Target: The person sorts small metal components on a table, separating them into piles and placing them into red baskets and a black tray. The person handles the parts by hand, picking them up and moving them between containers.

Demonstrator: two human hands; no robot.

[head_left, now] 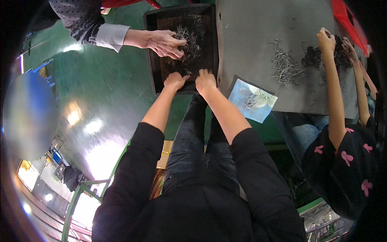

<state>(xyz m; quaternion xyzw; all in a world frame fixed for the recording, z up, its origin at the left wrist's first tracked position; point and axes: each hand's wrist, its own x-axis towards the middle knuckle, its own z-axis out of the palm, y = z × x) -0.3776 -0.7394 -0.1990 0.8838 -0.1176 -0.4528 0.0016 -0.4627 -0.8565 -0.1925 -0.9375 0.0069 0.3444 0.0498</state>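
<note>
From the head camera, the person's left hand [175, 80] and right hand [205, 80] both curl over the near rim of a black tray [152, 52], gripping its edge. The tray sits beside a grey table [250, 32] and holds a tangle of wire clips [192, 34]. A co-worker's hand [163, 42] rests open on that pile. Another heap of clips [284, 64] lies on the table.
</note>
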